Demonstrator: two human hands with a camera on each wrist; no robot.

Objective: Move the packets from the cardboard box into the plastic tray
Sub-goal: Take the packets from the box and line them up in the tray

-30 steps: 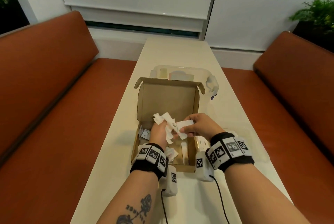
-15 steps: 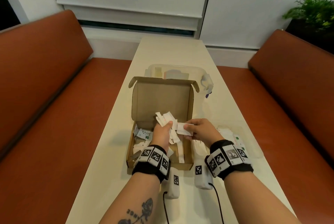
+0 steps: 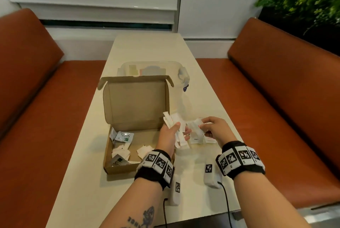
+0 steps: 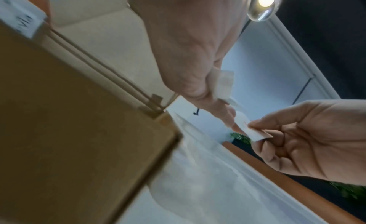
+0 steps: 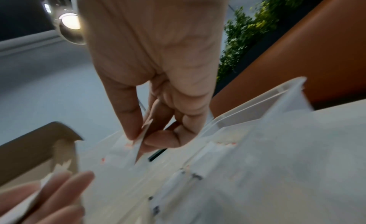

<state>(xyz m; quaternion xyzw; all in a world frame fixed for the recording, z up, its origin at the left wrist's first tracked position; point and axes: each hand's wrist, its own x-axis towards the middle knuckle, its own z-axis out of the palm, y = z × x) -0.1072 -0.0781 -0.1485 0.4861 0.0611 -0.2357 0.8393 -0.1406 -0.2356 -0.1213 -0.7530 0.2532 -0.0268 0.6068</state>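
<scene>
The open cardboard box (image 3: 117, 169) stands on the table with its lid up. Several white packets (image 3: 125, 136) lie inside it. My left hand (image 3: 171, 130) grips a bunch of white packets (image 3: 173, 119) at the box's right edge; the bunch (image 4: 223, 83) also shows in the left wrist view. Just to the right, my right hand (image 3: 204, 128) pinches one packet (image 5: 142, 133) between thumb and fingers. It hovers over the clear plastic tray (image 5: 247, 111), where more packets (image 5: 198, 177) lie. In the head view the tray is mostly hidden by my hands.
A clear lidded plastic container (image 3: 152, 67) stands behind the box's lid. Orange benches (image 3: 36, 135) run along both long sides of the narrow table (image 3: 147, 47). A green plant (image 3: 303, 6) is at the far right. Cables (image 3: 227, 200) trail from the wrist devices.
Both hands have moved right, from above the box's inside to past its right edge over the tray. The right hand has drawn its one packet away from the left hand's bunch.
</scene>
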